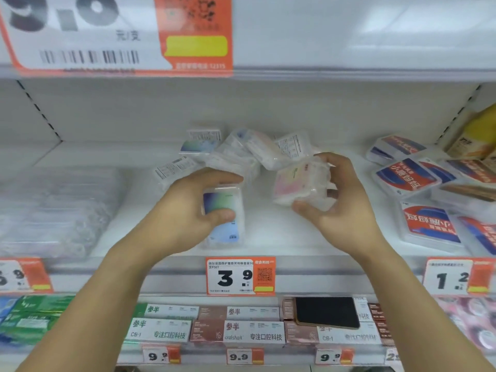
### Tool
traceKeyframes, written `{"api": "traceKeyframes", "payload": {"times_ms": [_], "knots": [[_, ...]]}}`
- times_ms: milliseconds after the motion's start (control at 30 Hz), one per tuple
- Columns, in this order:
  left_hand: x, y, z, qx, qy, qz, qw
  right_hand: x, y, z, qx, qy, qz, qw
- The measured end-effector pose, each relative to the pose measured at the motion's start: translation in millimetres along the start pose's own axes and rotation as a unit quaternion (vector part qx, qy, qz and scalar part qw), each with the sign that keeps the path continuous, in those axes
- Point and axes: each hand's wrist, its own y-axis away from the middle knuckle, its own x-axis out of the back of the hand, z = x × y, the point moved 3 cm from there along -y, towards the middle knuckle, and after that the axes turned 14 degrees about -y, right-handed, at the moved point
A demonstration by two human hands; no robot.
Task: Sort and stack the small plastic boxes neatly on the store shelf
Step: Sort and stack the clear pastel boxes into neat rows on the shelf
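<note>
Two hands I watch: left hand (185,210) fingers pinching a blue-green box (224,216), right hand (341,200) fingers curled round a pink box (295,183).

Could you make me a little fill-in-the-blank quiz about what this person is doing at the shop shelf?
1. The left hand grips a clear box with a ____-and-green label.
2. The right hand holds a clear box with a ____ label.
3. The price tag on the shelf edge between the arms reads ____.
4. On the toothpaste boxes below lies a black ____.

Missing words: blue; pink; 3.9; phone
</note>
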Motion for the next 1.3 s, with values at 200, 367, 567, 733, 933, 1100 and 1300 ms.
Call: {"api": "traceKeyframes", "payload": {"times_ms": [200, 367, 567, 733, 933, 1100, 1300], "knots": [[1, 4, -3, 0.027, -0.019, 0.012, 0.999, -1, 3, -3, -0.089, -0.174, -0.025, 0.980], [9, 3, 4, 0.118, 0.010, 0.140, 0.983, 3, 0, -3, -0.146, -0.131, -0.051, 0.979], [2, 5, 1, 0.163, 0.050, 0.018, 0.985, 3, 2, 1, -0.117, 0.111, -0.058, 0.985], [6, 8, -1, 0.195, 0.006, 0.030, 0.980, 5, -3, -7, -0.062, 0.218, 0.020, 0.974], [14, 14, -3, 0.249, 0.318, 0.027, 0.914, -15, -9, -5, 0.045, 0.180, 0.083, 0.979], [9, 13, -6, 0.248, 0.460, 0.027, 0.852, -1, -18, 11, 0.030, 0.245, 0.156, 0.956], [0, 13, -12, 0.221, 0.355, 0.014, 0.908, 2, -25, 22, -0.189, 0.255, 0.061, 0.946]]}}
